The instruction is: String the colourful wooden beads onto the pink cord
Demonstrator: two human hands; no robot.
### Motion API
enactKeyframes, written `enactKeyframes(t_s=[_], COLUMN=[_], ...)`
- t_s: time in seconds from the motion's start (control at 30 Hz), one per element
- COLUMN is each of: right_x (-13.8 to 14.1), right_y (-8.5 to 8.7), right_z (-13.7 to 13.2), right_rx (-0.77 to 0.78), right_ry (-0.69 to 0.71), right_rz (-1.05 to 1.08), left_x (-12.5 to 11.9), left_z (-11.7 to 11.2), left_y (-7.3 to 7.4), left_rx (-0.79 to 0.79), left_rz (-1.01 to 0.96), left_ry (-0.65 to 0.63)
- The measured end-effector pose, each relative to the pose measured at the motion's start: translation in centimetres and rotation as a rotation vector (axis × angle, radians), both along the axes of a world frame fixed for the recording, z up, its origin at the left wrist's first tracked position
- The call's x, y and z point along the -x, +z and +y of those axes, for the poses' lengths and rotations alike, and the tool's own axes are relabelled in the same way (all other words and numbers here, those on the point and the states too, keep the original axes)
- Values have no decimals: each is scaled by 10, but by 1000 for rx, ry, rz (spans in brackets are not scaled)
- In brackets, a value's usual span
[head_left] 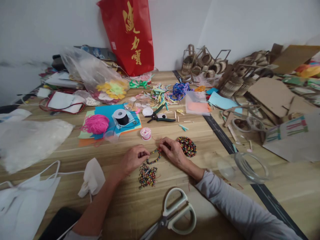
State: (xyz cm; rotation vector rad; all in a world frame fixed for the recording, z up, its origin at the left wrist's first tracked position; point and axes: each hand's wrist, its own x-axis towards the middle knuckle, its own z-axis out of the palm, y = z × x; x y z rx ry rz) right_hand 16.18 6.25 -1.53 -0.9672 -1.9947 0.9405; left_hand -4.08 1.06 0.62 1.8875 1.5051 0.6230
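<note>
My left hand and my right hand rest on the wooden table, both pinched closed on the two ends of a short curved strand of coloured beads that hangs between them. A flat woven patch of beads lies just below the strand. A round heap of coloured beads sits right beside my right hand. A small spool of pink thread stands just beyond the hands.
Large white-handled scissors lie near the front edge. A pink yarn ball and black cord spool sit on coloured paper; black pliers beyond. Clear plastic tub at right, cardboard and baskets far right, red bag behind.
</note>
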Motion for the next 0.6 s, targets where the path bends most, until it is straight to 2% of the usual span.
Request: enactKeyframes(t_s=[0.23,0.37,0.5,0.6], right_x=[2,4,5,6], right_y=[1,2,2,1], right_z=[0,1,2,2], right_rx=[-17,-20,-22,-24], right_ry=[7,14,4,6], right_rz=[5,-10,-18,-20], left_x=[6,6,0,-5], left_z=[-2,-1,1,1], left_y=[5,5,0,-3], left_rx=[120,124,24,-140], left_rz=[-35,-48,-47,-25], left_ry=[-30,-5,57,38])
